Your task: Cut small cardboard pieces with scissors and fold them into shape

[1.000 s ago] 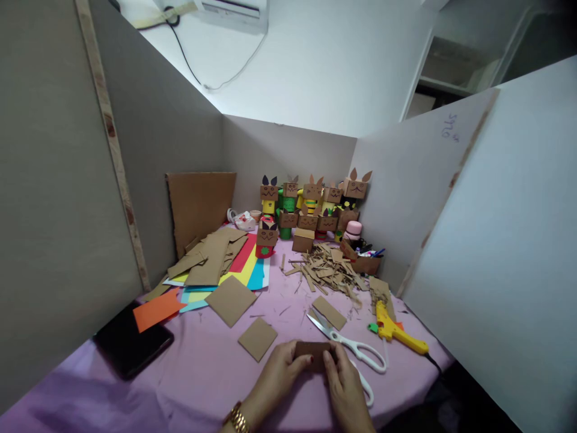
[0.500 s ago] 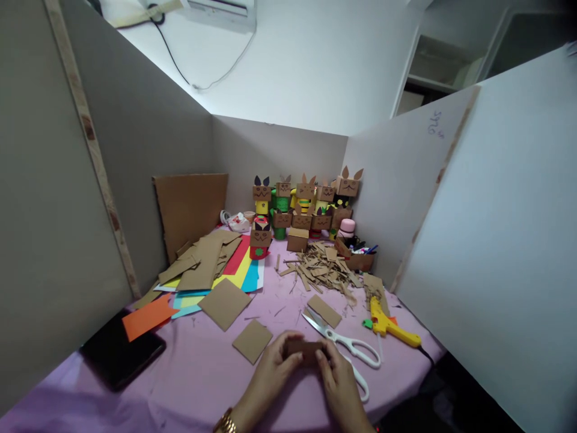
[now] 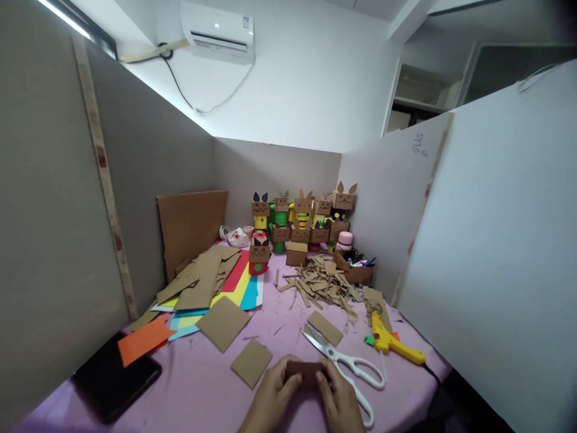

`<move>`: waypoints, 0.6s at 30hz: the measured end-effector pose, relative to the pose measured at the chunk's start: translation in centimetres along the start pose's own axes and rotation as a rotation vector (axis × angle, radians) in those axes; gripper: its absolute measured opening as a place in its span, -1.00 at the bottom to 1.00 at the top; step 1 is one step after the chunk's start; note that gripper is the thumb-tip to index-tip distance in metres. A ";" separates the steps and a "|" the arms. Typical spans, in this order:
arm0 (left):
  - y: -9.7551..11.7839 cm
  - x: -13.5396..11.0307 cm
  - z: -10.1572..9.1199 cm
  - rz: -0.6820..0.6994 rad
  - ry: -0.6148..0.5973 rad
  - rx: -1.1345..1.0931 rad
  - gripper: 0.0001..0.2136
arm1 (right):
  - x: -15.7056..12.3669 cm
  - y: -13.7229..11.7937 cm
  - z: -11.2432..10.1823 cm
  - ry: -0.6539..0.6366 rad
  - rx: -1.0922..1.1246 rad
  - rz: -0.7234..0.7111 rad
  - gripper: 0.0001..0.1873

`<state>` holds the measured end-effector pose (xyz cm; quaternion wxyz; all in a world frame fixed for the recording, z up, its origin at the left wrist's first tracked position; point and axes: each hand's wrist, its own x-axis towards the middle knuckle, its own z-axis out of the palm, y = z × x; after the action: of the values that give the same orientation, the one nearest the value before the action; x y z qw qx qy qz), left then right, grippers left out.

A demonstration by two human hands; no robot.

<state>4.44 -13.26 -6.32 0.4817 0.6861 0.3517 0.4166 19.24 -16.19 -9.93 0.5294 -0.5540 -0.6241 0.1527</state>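
Brown cardboard piece (image 3: 305, 374) in the finger grip of left hand (image 3: 274, 390) and right hand (image 3: 338, 396), white-handled scissors (image 3: 337, 356) close by

Bare left hand (image 3: 274, 391), dark red thumbnail (image 3: 300, 377)

Left hand (image 3: 271, 394): open cloth (image 3: 198, 394) to phone (image 3: 112, 385); cardboard square (image 3: 251, 363) ahead-left | right hand (image 3: 339, 394): scissors (image 3: 332, 353) alongside, blocking

Air conditioner (image 3: 219, 31) up on the white wall (image 3: 306, 78), dark cord (image 3: 178, 84) sagging below it | grey partitions (image 3: 279, 165) around three sides, handwriting (image 3: 420, 144) on the right one | flat black device (image 3: 115, 388) on purple cloth (image 3: 193, 388), near left
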 end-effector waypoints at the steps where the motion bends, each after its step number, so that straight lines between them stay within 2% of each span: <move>1: 0.0 0.0 0.0 -0.001 -0.007 -0.008 -0.89 | -0.1 0.0 0.1 0.013 0.003 -0.002 -0.65; 9: 0.0 -0.1 0.0 -0.009 -0.003 -0.044 -0.90 | -0.2 0.0 0.3 0.062 -0.005 -0.011 -0.61; 15: -0.3 -0.1 0.1 -0.021 0.008 -0.076 -0.89 | 0.1 -0.2 -0.4 -0.038 -0.017 0.003 -0.68; 18: -0.1 -0.2 0.1 -0.013 0.010 -0.046 -0.88 | 0.2 -0.5 -0.7 -0.047 -0.030 0.016 -0.70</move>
<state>4.45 -13.47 -6.44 0.4984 0.6704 0.3490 0.4247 19.60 -16.50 -9.16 0.5050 -0.5634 -0.6340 0.1604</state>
